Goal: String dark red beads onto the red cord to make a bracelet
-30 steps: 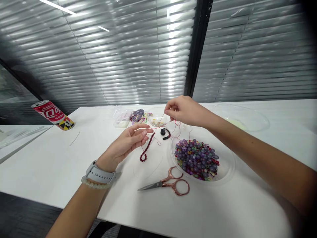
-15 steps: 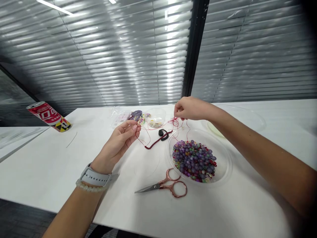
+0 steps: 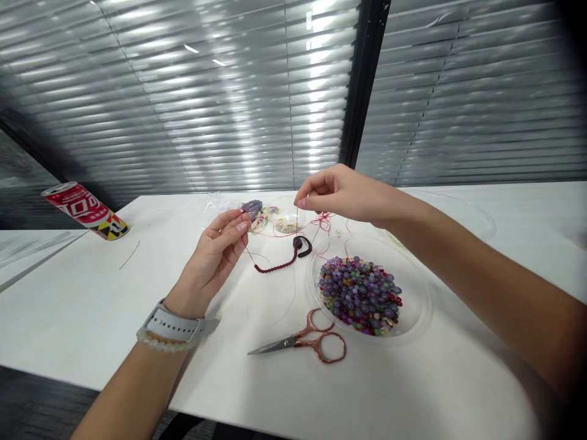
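Bright light through blinds (image 3: 229, 104), strong glare; soft shadows on table (image 3: 413, 391); dark corners, bowed edges.

The left hand (image 3: 211, 260) is facing palm-up and inward, its fingers curling toward the thumb in a tight pinch — the right hand (image 3: 342, 195) is pinching too, thumb against forefinger, higher and farther forward, with the bare right forearm (image 3: 481, 269) slanting in from the side.
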`<action>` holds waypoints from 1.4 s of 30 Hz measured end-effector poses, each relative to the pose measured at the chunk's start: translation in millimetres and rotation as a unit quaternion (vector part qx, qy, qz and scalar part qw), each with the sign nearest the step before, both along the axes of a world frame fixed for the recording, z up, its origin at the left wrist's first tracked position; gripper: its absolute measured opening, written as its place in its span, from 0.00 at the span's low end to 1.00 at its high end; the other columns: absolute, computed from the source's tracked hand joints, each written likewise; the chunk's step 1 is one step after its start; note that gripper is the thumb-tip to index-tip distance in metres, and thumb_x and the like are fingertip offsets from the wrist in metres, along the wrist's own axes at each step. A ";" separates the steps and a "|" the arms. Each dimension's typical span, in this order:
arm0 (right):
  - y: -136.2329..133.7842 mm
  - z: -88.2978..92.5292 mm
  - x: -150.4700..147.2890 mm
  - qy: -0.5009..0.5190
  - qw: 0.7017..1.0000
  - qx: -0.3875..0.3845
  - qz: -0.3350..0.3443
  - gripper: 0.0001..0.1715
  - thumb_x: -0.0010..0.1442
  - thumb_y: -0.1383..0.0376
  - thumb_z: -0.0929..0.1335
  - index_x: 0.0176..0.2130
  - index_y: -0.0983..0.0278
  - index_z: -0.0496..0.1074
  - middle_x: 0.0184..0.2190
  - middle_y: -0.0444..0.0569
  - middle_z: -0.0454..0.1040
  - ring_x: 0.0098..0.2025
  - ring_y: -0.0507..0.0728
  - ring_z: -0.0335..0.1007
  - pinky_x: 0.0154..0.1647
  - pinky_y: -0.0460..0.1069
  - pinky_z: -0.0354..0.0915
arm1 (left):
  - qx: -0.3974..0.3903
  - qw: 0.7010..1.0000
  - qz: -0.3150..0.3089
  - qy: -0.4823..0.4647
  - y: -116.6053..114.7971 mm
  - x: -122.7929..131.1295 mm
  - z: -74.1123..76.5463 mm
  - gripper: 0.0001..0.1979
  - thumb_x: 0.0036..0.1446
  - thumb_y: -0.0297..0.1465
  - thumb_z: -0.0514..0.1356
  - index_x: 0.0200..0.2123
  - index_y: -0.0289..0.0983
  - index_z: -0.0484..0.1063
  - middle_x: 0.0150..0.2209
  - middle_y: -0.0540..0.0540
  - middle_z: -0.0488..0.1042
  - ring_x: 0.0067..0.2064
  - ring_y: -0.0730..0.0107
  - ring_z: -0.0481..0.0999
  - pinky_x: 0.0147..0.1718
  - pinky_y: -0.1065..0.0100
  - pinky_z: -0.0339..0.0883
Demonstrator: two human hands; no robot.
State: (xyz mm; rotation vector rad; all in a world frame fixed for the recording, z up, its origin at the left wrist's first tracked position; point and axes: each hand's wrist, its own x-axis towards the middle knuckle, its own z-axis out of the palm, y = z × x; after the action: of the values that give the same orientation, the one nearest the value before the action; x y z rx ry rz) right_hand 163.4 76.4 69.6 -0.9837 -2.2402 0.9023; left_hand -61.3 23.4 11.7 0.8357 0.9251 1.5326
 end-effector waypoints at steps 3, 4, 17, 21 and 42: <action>-5.8 4.1 -2.6 0.010 1.000 0.014 -0.026 0.08 0.57 0.61 0.66 0.34 0.63 0.73 0.30 0.48 0.74 0.32 0.54 0.68 0.27 0.48 0.62 | -0.018 1.000 0.012 0.000 1.8 -0.4 -1.8 0.07 0.49 0.19 0.65 0.31 0.37 0.76 0.31 0.53 0.79 0.29 0.82 0.77 0.31 0.85 0.73; -7.2 5.4 -2.9 0.017 0.999 0.019 -0.028 0.08 0.57 0.61 0.66 0.34 0.63 0.73 0.29 0.48 0.74 0.32 0.54 0.68 0.28 0.48 0.62 | -0.022 1.000 0.017 0.000 2.3 -0.5 -2.5 0.07 0.49 0.20 0.65 0.31 0.36 0.76 0.30 0.53 0.78 0.29 0.83 0.77 0.30 0.85 0.72; 0.9 -0.1 1.3 -0.176 0.983 0.056 -0.003 0.06 0.52 0.68 0.66 0.30 0.65 0.73 0.24 0.46 0.73 0.26 0.52 0.68 0.24 0.47 0.60 | -0.042 0.999 -0.027 0.011 4.0 3.2 -5.5 0.04 0.53 0.22 0.61 0.27 0.33 0.69 0.25 0.54 0.67 0.23 0.84 0.67 0.23 0.82 0.67; 4.4 -4.1 0.6 -0.249 0.965 0.085 -0.011 0.07 0.51 0.67 0.66 0.29 0.65 0.74 0.28 0.47 0.75 0.28 0.52 0.68 0.26 0.47 0.58 | -0.066 0.995 -0.059 0.038 3.7 6.2 -5.7 0.06 0.53 0.24 0.61 0.27 0.33 0.67 0.24 0.54 0.63 0.20 0.86 0.59 0.15 0.81 0.58; -58.1 -3.6 -14.1 -0.512 0.829 0.059 0.217 0.15 0.41 0.76 0.65 0.14 0.65 0.55 0.17 0.45 0.65 0.19 0.51 0.58 0.17 0.47 0.50 | -0.109 0.976 -0.050 0.182 -0.8 3.8 -5.8 0.20 0.51 0.31 0.64 0.20 0.39 0.53 0.22 0.57 0.42 0.20 0.78 0.43 0.12 0.78 0.48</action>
State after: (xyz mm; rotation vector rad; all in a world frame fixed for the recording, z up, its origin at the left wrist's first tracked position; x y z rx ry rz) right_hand 149.3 18.3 66.0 -1.0507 -3.4875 0.3747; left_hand -57.5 22.6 5.8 1.0041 1.2719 1.1859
